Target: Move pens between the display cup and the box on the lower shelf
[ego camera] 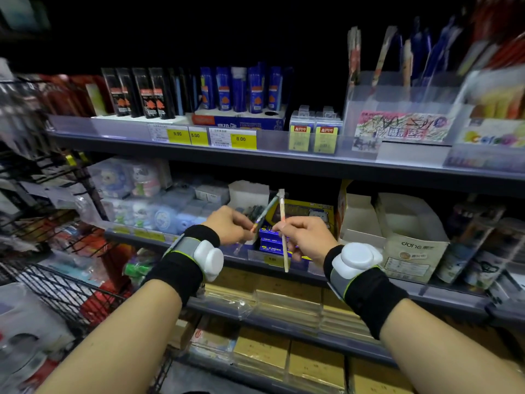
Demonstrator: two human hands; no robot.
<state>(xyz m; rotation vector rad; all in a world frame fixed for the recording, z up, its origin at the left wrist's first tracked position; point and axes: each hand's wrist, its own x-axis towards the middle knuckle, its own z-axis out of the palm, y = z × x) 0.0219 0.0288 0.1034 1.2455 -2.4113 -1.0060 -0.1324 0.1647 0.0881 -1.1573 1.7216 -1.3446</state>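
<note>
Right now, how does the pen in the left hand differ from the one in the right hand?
The pen in the left hand looks dark grey-green with an orange tip near the fingers; the pen in the right hand is pale cream. The left hand holds its pen tilted, top leaning right; the right hand holds its pen nearly upright. The pale one appears longer, reaching below the fist. Both are pinched at fingertips, tops almost meeting.

Two pens held before the lower shelf: a grey pen (264,214) tilted toward 1 o'clock, orange at its lower end, and a cream pen (283,231) near vertical, tips almost meeting at 12 o'clock.
</note>
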